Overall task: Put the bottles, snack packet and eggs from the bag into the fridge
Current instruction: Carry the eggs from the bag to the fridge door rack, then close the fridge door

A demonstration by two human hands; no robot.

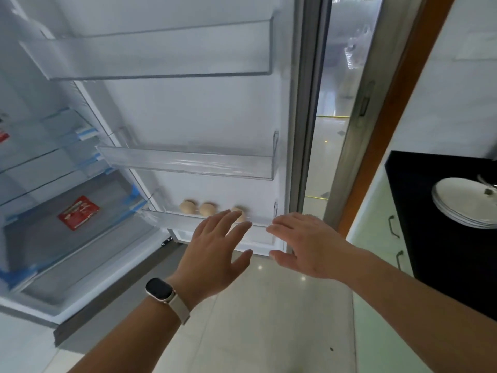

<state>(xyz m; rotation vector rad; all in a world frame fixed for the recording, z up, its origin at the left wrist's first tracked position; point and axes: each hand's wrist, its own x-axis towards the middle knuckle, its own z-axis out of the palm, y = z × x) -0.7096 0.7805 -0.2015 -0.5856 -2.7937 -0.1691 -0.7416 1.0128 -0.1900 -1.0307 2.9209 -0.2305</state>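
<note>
Fridge (32,309), door swung open, cabinet lying to the left of both hands; clear glass shelves inside, edges bearing strips of blue tape (86,133). Snack packet (78,212), red, one item, flat on a low shelf inside the fridge, well to the left of the left hand and apart from it. Door, inner face, directly beyond the hands, carrying three clear bins: upper door bin (150,56) high above the hands; middle door bin (188,162) above the fingertips; lowest door bin (172,218) just beyond the fingertips of both hands. Eggs (188,206), pale brown, three visible, in a row in the lowest door bin; two sit just left of the left hand's fingertips, the third is partly hidden behind those fingers. Left hand (215,251), back facing the camera, fingers straight and spread, thumb out to the right, holding nothing; its fingertips overlap the front wall of the lowest door bin, contact not determinable. Watch (160,289), dark face on a pale band, on the left wrist. Right hand (304,246), just beside the left, likewise flat with fingers spread and thumb pointing left, holding nothing; fingertips near the right end of the same bin's rim. Floor (269,319), pale glossy tiles, beneath both forearms. Glass door (344,76), grey-framed, above the right hand. Counter (443,238), black, right of the right forearm, bearing a stack of white plates (462,203); pale green cabinet front below it with two dark handles (393,226).
</note>
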